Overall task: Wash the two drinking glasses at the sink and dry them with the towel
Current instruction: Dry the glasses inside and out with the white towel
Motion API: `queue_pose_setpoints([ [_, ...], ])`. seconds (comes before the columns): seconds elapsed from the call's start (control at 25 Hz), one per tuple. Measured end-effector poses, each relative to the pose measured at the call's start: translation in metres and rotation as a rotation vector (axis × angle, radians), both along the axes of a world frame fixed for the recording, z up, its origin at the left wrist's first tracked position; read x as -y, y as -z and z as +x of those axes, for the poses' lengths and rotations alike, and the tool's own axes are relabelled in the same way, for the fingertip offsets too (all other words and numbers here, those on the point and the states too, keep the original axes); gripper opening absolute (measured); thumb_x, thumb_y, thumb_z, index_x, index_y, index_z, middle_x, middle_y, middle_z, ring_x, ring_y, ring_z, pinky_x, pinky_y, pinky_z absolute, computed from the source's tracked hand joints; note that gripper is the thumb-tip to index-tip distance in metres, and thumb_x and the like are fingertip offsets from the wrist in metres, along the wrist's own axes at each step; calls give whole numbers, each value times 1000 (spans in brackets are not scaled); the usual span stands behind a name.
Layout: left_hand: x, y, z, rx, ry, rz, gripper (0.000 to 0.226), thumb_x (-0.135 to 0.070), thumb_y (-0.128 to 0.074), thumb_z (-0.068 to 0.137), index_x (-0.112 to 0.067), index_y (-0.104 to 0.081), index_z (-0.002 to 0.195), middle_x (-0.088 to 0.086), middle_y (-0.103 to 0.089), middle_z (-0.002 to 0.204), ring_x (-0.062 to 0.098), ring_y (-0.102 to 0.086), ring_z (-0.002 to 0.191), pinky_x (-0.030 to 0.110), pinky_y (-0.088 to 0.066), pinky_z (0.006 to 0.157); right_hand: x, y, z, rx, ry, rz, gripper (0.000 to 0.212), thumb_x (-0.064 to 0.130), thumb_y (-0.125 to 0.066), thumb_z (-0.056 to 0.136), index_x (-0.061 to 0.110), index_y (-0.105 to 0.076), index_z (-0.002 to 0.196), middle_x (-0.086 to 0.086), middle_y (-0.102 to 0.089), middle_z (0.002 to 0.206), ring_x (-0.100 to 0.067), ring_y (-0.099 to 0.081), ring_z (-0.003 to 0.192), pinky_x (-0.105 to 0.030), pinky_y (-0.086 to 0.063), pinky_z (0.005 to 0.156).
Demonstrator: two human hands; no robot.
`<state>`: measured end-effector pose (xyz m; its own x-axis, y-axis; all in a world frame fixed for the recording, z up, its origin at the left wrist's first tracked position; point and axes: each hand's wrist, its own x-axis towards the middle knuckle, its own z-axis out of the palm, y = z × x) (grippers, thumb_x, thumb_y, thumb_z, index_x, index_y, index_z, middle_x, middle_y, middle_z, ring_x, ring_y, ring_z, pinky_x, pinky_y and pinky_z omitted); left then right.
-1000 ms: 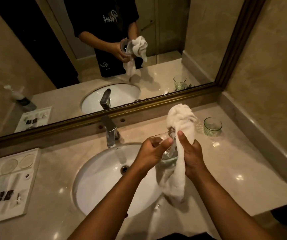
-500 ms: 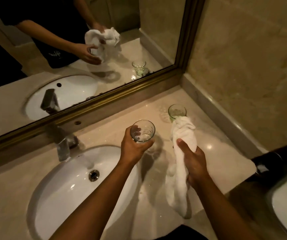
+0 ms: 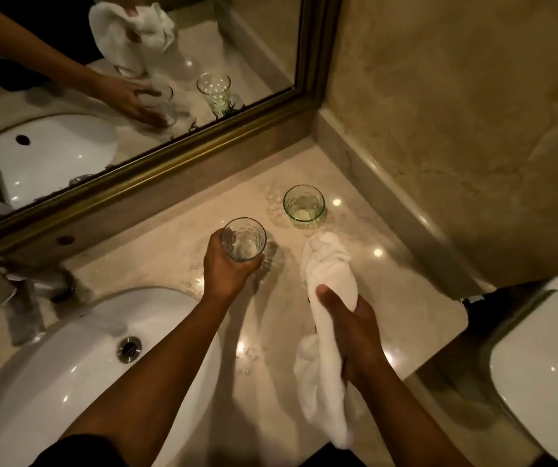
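My left hand (image 3: 225, 267) grips a clear faceted drinking glass (image 3: 243, 240) upright, low over the marble counter (image 3: 405, 298) just right of the white sink (image 3: 68, 382); whether its base touches the counter I cannot tell. A second glass (image 3: 303, 206), greenish, stands upright on the counter further back near the wall corner. My right hand (image 3: 351, 328) clutches a bunched white towel (image 3: 329, 271), whose top points toward the second glass and whose tail hangs down over the counter's front.
A chrome faucet (image 3: 25, 298) stands at the left behind the basin, with the drain (image 3: 129, 348) below it. A gold-framed mirror (image 3: 156, 170) runs along the back. A marble wall closes the right side. A white toilet (image 3: 540, 375) sits below the counter's right end.
The towel has come out of the glass. My left hand carried the glass right and down toward the counter, while my right hand lowered the towel. The view swung right.
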<state>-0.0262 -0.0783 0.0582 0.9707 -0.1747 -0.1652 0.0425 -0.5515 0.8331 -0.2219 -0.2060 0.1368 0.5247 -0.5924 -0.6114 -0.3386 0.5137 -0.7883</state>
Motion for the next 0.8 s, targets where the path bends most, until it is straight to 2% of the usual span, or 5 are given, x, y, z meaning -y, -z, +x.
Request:
queue_pose_setpoints([
  [0.32, 12, 29, 13, -25, -49, -55, 89, -40, -95, 55, -20, -52, 130, 2, -65, 127, 20, -64, 114, 33, -55, 95, 13, 22, 9, -28, -16, 75, 45, 38, -85, 74, 20, -72, 113, -9, -77, 102, -32, -71, 90, -40, -59, 76],
  [0.52, 18, 32, 21, -67, -55, -80, 93, -32, -96, 59, -19, -47, 136, 3, -61, 133, 21, -62, 120, 38, -54, 102, 10, 31, 11, -15, -11, 108, 51, 41, -86, 70, 22, -71, 115, -10, -76, 106, -33, -71, 94, -45, -59, 81],
  [0.68, 1, 31, 12, -141, -67, -83, 126, -57, -94, 50, -28, -28, 152, 6, -45, 149, 21, -51, 134, 40, -46, 113, 6, 29, 8, 27, -60, 178, 51, 35, -84, 73, 24, -68, 120, -12, -74, 110, -31, -70, 92, -50, -59, 80],
  [0.72, -9, 32, 3, -147, -93, -78, 126, -64, -90, 53, -29, -24, 154, 6, -40, 150, 20, -48, 135, 39, -45, 112, 7, 25, 8, 70, -63, 239, 55, 36, -84, 73, 22, -66, 123, -13, -73, 109, -30, -69, 89, -47, -59, 73],
  [0.8, -23, 17, -31, -145, -182, -117, 98, -70, -72, 71, -21, -36, 149, 6, -44, 137, 21, -50, 125, 34, -47, 104, 4, 12, 7, 120, -99, 383, 57, 46, -77, 76, 17, -64, 123, -13, -70, 109, -27, -68, 91, -42, -58, 67],
])
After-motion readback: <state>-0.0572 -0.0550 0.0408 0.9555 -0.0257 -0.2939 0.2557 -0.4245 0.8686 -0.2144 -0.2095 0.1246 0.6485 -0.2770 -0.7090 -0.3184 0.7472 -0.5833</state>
